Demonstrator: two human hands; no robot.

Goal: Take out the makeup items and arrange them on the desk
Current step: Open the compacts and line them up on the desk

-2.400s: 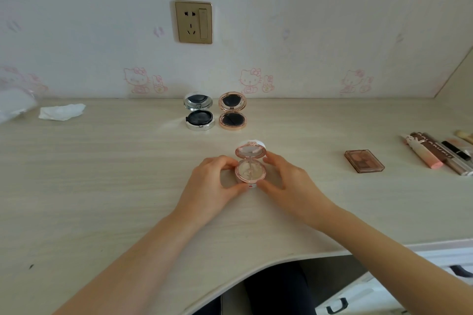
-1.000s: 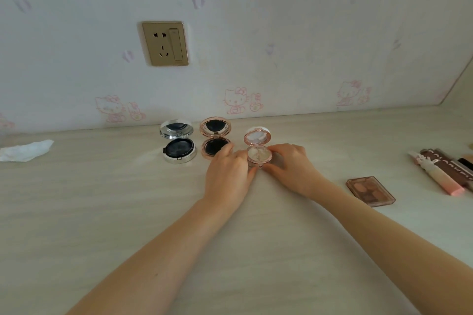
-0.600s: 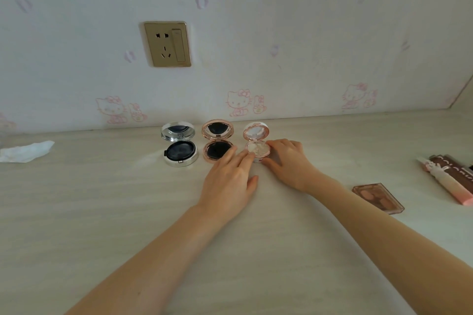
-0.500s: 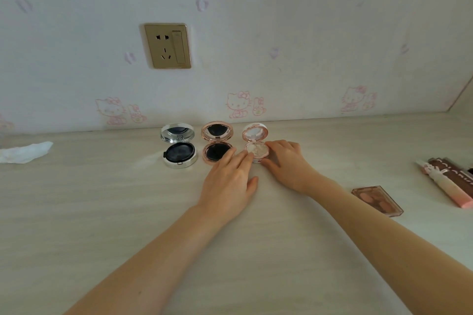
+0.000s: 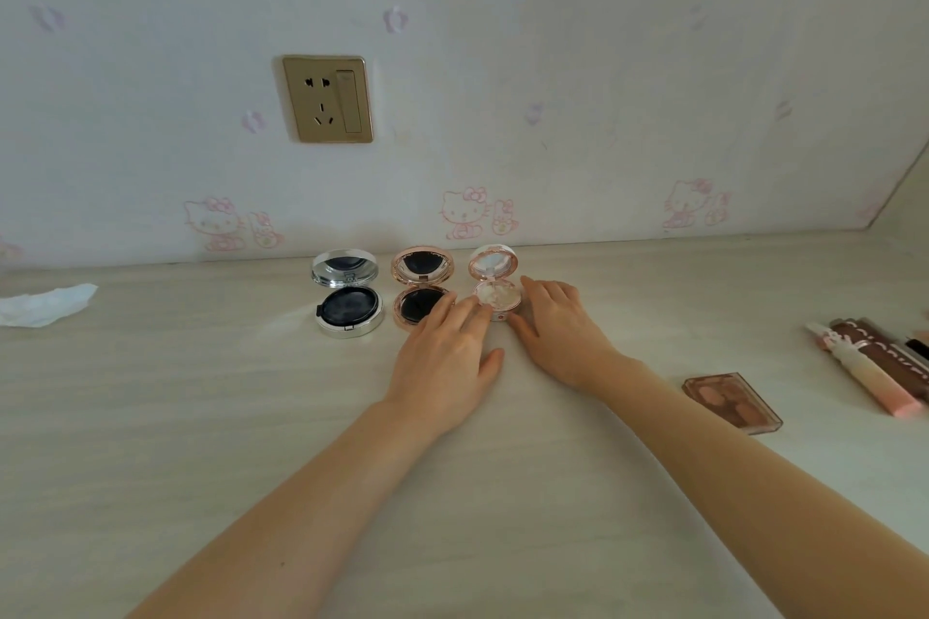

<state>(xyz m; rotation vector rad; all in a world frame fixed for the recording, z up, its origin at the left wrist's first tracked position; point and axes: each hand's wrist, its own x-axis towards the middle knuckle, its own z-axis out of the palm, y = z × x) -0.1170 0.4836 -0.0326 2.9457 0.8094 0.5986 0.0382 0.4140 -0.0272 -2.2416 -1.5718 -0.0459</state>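
Three open round compacts stand in a row near the wall: a silver compact [image 5: 347,299], a rose-gold compact [image 5: 421,289] and a small pink compact [image 5: 495,281] with a pale marbled powder. My left hand [image 5: 447,357] lies flat on the desk, fingers apart, with its fingertips touching the pink compact's left edge and covering part of the rose-gold one. My right hand [image 5: 558,324] holds the pink compact's right side between thumb and forefinger. The compact rests on the desk [image 5: 201,417].
A brown eyeshadow palette [image 5: 731,401] lies to the right of my right forearm. Several makeup tubes [image 5: 864,367] lie at the right edge. A crumpled white tissue [image 5: 45,304] sits far left. A gold wall socket [image 5: 328,98] is above the compacts.
Both hands carried the pink compact from the desk's middle to the back row beside the rose-gold one. My left hand then let go and flattened; in the last half second little moved.
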